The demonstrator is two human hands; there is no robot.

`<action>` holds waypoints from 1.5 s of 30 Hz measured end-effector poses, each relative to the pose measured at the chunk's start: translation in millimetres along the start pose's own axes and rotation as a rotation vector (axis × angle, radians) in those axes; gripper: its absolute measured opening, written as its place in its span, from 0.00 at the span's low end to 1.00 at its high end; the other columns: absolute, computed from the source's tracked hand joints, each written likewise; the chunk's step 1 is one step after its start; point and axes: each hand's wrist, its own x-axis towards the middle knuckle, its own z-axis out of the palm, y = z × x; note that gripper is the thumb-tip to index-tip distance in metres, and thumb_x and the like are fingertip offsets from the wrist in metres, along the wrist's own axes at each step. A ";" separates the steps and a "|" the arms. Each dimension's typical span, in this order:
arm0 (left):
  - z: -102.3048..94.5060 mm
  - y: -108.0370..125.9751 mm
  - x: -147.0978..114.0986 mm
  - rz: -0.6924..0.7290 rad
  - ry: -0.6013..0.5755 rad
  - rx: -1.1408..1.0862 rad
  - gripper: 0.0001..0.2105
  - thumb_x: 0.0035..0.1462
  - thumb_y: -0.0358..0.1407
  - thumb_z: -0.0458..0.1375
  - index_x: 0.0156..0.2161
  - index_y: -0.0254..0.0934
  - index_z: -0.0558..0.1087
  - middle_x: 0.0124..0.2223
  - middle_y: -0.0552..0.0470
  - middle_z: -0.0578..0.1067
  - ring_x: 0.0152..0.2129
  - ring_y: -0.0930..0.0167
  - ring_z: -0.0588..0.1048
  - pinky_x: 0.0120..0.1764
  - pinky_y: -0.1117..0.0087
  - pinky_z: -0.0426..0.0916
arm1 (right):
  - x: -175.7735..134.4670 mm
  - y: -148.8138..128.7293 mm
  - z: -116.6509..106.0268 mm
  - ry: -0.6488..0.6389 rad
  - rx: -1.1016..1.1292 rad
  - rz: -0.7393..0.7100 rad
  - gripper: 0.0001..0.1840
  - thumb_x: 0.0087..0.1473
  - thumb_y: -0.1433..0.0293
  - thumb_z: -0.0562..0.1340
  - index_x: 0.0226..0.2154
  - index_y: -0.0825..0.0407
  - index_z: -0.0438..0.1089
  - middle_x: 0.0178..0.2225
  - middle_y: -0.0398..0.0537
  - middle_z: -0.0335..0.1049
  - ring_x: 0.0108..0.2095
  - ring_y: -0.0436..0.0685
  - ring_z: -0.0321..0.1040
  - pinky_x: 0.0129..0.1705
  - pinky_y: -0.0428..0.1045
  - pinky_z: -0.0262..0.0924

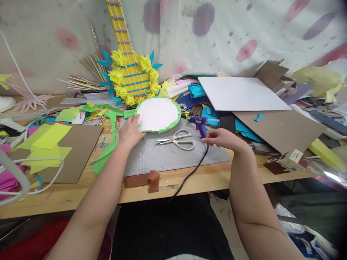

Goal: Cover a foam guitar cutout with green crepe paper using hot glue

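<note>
My left hand (pixel 131 133) grips the left edge of a white oval disc (pixel 158 115), fingers behind or on the rim and thumb along the lower edge. Green crepe paper (pixel 173 126) wraps the disc's rim, and a green strip (pixel 111 133) trails off to its left. At the right, my right hand (pixel 221 138) has its fingertips pinched at the handle end of a blue glue gun (pixel 200 124), near where the black cord (pixel 187 177) leaves it. Between the hands, scissors (pixel 177 140) lie with blades slightly apart on a grey cutting mat (pixel 151 159).
A yellow paper guitar (pixel 127 47) with paper flowers leans against the curtain. White board (pixel 244 94) and brown cardboard (pixel 282 130) are stacked at right, near a drink carton (pixel 290 161). Yellow sheets (pixel 51 136) cover cardboard at left. Brown paper (pixel 153 180) lies by the front edge.
</note>
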 end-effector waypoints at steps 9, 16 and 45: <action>8.5 14.4 -4.2 -0.085 0.085 -0.068 0.36 0.50 0.40 0.61 0.63 0.39 0.54 0.57 0.39 0.64 0.55 0.53 0.65 0.54 0.57 0.62 | 47.7 1.1 39.2 0.351 0.018 0.076 0.23 0.48 0.51 0.62 0.36 0.53 0.70 0.36 0.54 0.74 0.38 0.61 0.71 0.36 0.51 0.62; 8.9 20.5 -7.1 -0.135 0.050 -0.048 0.46 0.47 0.42 0.65 0.66 0.37 0.47 0.57 0.36 0.65 0.53 0.52 0.67 0.52 0.56 0.64 | 54.6 11.9 57.2 0.476 0.493 0.065 0.24 0.48 0.50 0.62 0.35 0.53 0.69 0.32 0.52 0.74 0.28 0.55 0.70 0.28 0.48 0.61; 15.1 23.4 -10.8 -0.096 0.442 -0.203 0.35 0.46 0.28 0.61 0.60 0.35 0.57 0.55 0.41 0.72 0.53 0.55 0.68 0.53 0.54 0.64 | 60.4 -81.9 106.7 0.284 0.671 -0.391 0.23 0.46 0.48 0.63 0.33 0.51 0.74 0.25 0.45 0.70 0.31 0.55 0.68 0.35 0.50 0.64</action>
